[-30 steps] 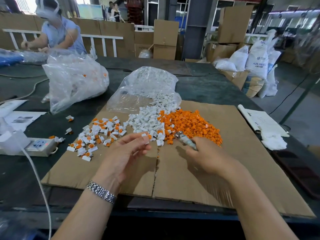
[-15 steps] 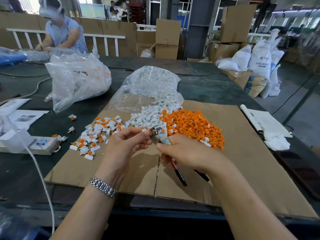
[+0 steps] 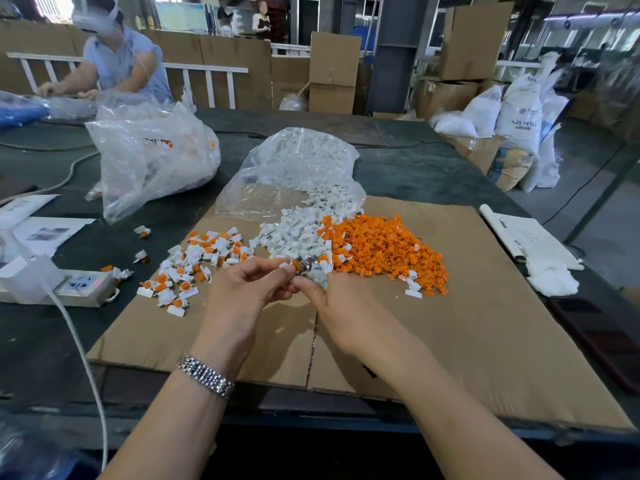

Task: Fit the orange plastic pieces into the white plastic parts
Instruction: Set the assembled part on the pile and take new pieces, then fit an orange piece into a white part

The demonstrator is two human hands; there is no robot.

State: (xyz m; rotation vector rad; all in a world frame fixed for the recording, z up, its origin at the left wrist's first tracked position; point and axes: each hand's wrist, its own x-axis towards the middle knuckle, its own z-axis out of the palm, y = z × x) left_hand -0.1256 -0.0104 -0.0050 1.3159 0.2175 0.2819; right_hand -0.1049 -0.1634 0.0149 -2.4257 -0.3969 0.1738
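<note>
Mid-fit: left hand (image 3: 242, 292) fingers pinching a white part (image 3: 284, 264) at the tips, right hand (image 3: 341, 306) closed round a metal tool (image 3: 309, 268) pressing an orange piece (image 3: 295, 264) against it, next likely needing a firm, square push to seat.

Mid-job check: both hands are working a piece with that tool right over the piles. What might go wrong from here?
1. The tool in the right hand points at the left hand's fingertips; a slip may jab them.
2. The white pile and orange pile touch, so loose parts may mix further.
3. Finished pieces lie near the cardboard edge; a few already sit off it.
</note>
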